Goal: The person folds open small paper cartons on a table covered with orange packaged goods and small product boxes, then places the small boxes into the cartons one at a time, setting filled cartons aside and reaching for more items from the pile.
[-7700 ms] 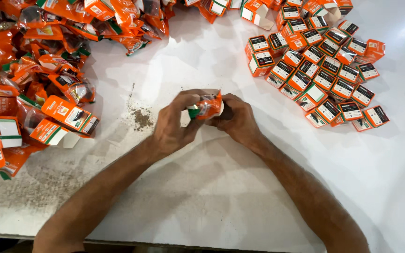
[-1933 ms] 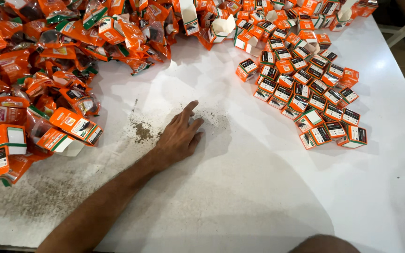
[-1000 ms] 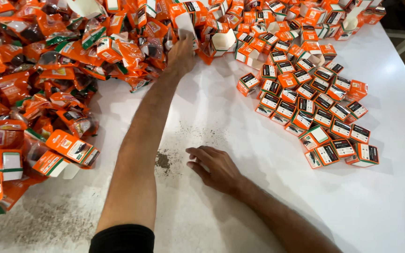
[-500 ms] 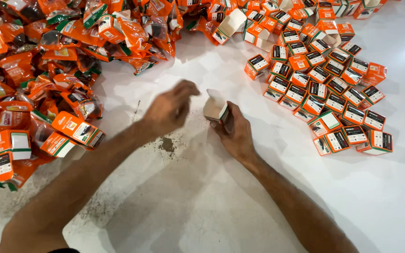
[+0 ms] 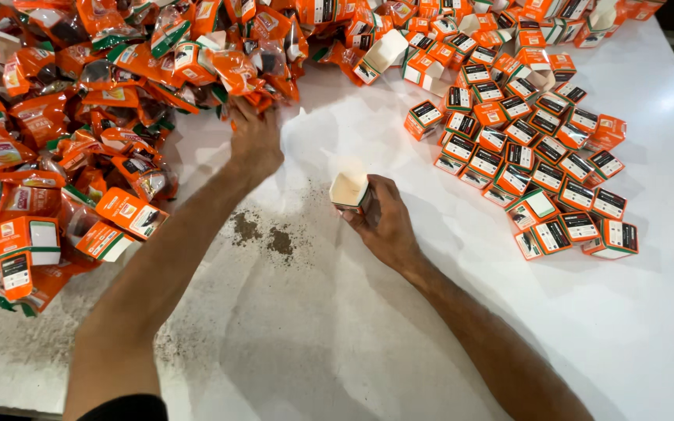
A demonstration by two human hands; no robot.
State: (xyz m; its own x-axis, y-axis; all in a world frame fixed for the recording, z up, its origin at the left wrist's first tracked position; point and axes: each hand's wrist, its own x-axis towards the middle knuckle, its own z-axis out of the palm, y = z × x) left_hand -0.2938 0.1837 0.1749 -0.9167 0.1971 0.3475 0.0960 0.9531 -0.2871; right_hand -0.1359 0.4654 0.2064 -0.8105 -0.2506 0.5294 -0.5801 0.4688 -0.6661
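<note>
My right hand holds a small open orange carton upright on the white table, its top flaps open and the pale inside showing. My left hand reaches forward to the near edge of the heap of orange foil pouches, fingers on a pouch; whether it grips one is hidden. To the right lies a group of closed small orange cartons, apart from both hands.
Dark spilled powder lies on the table between my arms. More cartons, some open and white inside, lie at the back. A few larger orange boxes sit at the left edge of the pouch heap.
My left hand has moved away from the carton, forward and left to the pouch heap. My right hand still holds the open carton upright in about the same place.
</note>
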